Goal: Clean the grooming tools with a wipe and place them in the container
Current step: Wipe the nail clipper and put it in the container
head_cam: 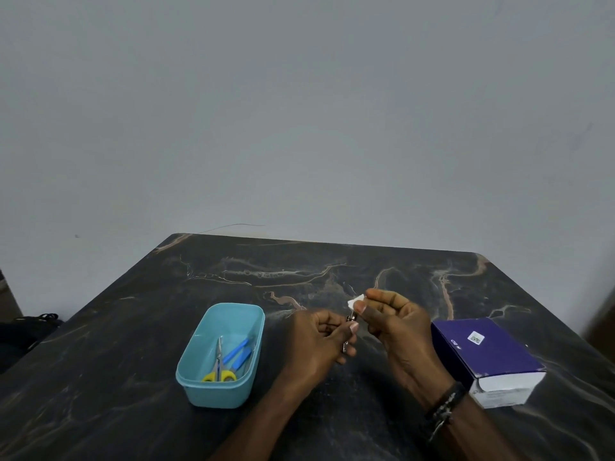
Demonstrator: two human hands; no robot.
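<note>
Head view: nearest us, our left hand (324, 341) grips a small metal tool (348, 337), its long axis upright. Just above, our right hand (392, 322) pinches a white wipe (354, 301) at its tip. Left sits the blue container (223, 390).

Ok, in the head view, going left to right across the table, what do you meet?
Blue container holding yellow-handled scissors and a blue-handled tool → left hand gripping a small metal tool → right hand pinching a white wipe → purple box.
</note>
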